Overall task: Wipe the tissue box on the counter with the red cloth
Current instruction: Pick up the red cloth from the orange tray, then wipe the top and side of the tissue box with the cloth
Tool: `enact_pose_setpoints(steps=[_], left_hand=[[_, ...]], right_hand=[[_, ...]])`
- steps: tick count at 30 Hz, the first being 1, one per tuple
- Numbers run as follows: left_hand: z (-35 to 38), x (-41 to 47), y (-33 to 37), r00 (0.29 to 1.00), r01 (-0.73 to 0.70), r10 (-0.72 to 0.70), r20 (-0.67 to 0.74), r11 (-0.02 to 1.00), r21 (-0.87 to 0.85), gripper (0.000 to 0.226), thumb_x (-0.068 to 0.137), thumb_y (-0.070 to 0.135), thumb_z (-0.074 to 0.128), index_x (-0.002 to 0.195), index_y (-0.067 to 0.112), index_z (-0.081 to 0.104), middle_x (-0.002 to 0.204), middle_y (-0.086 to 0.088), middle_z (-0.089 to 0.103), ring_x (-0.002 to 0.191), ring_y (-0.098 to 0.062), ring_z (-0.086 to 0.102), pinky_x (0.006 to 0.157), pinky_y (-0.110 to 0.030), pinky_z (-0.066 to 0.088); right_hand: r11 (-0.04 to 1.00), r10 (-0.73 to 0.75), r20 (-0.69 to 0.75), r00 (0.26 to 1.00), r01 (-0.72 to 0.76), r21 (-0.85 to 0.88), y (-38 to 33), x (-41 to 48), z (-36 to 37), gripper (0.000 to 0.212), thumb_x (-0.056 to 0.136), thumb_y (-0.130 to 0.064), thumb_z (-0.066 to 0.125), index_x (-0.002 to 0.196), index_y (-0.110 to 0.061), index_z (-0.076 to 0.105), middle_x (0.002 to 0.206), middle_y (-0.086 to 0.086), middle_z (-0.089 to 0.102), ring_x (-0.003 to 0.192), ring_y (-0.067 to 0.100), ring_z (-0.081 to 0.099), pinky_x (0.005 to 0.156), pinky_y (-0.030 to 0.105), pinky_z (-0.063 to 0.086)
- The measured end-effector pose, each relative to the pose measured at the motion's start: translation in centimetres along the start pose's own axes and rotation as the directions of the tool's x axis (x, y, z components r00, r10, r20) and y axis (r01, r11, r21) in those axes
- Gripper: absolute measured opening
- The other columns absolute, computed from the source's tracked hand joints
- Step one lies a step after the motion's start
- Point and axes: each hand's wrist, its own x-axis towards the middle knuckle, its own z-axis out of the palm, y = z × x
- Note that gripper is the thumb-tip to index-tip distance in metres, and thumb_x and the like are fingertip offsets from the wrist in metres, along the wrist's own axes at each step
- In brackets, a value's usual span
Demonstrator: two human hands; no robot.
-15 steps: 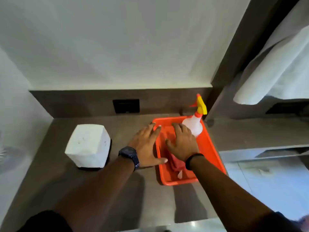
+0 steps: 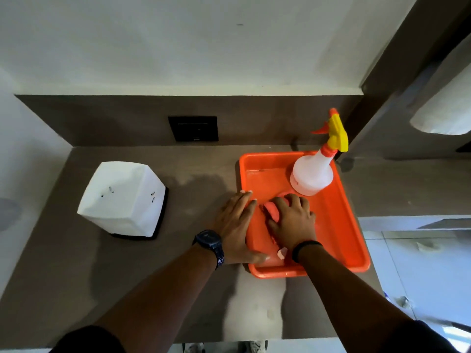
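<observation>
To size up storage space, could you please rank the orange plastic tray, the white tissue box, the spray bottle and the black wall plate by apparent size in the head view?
1. Orange plastic tray
2. White tissue box
3. White spray bottle with yellow trigger
4. Black rectangular wall plate, though it sits farther back.

1. Illumination is moderate and diffuse; the white wall point(image 2: 178, 42) is the brightest region, shading unevenly toward the corners.
2. Soft shadows of the forearms fall on the counter point(image 2: 76, 263), and a shadow lies beside the tissue box point(image 2: 122, 200).
3. A pale reflection streaks the counter's near edge.
4. Wide-angle distortion bows the vertical lines at the frame edges.
5. Fine detail is slightly soft throughout.
</observation>
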Motion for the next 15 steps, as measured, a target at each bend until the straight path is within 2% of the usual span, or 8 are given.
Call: enact_pose_setpoints(steps=[2,4,7,9,12,15], left_hand=[[-1.5,0.1,-0.5,1.000,-0.012,0.013,0.021,1.000,-0.010,0.126,0.057,0.080,0.065,0.150,0.016,0.007,0.161,-0.009,0.000,0.145,-0.024,0.002,0.118,-0.047,0.009],[-4.2,0.2,-1.8,0.999,-0.040,0.041,-0.024,0.999,0.031,0.126,0.057,0.085,0.060,0.150,0.016,0.012,0.160,-0.012,0.010,0.143,-0.029,0.015,0.116,-0.048,0.016],[-9.9,-0.2,-5.2,0.973,-0.089,0.108,-0.202,0.991,0.102,0.116,0.058,0.085,0.057,0.146,0.015,0.032,0.153,-0.013,0.034,0.137,-0.032,0.034,0.112,-0.049,0.032],[-13.9,-0.9,-8.1,0.952,-0.113,0.134,-0.276,0.989,0.091,0.110,0.058,0.083,0.060,0.143,0.017,0.039,0.148,-0.012,0.041,0.133,-0.032,0.040,0.107,-0.052,0.040],[-18.3,-2.9,-12.2,0.961,-0.096,0.133,-0.244,0.983,0.155,0.114,0.054,0.086,0.058,0.143,0.018,0.038,0.145,-0.010,0.043,0.131,-0.029,0.042,0.100,-0.053,0.046],[-19.7,-5.3,-15.5,0.998,-0.034,0.044,-0.040,0.972,0.231,0.134,0.041,0.100,0.042,0.149,0.024,0.023,0.154,-0.005,0.031,0.137,-0.026,0.033,0.107,-0.048,0.040]], right_hand=[[0.990,0.043,-0.066,0.997,-0.034,0.137,-0.1,0.3,-0.3,0.047,0.083,-0.039,0.063,0.126,-0.023,0.057,0.131,0.016,0.055,0.121,0.041,0.047,0.095,0.054,0.045],[0.953,0.095,-0.194,0.976,-0.033,0.300,-0.9,0.5,-1.0,0.047,0.081,-0.040,0.061,0.122,-0.016,0.060,0.124,0.020,0.058,0.113,0.043,0.052,0.095,0.052,0.046],[0.886,0.070,-0.406,0.911,0.130,0.446,-5.2,1.1,-2.5,0.048,0.079,-0.038,0.056,0.115,-0.008,0.063,0.118,0.022,0.062,0.108,0.041,0.055,0.096,0.048,0.044],[0.824,0.026,-0.456,0.889,0.239,0.514,-9.8,1.7,-3.2,0.043,0.078,-0.035,0.056,0.109,-0.007,0.065,0.112,0.020,0.065,0.104,0.037,0.057,0.094,0.042,0.042],[0.670,0.036,-0.355,0.934,0.241,0.702,-16.4,2.0,-2.6,0.038,0.076,-0.035,0.058,0.106,-0.014,0.064,0.106,0.013,0.066,0.101,0.031,0.060,0.093,0.042,0.046],[0.509,0.123,-0.131,0.984,0.051,0.859,-21.3,1.7,-0.6,0.039,0.072,-0.042,0.060,0.107,-0.025,0.061,0.109,0.008,0.067,0.103,0.025,0.062,0.095,0.045,0.050]])
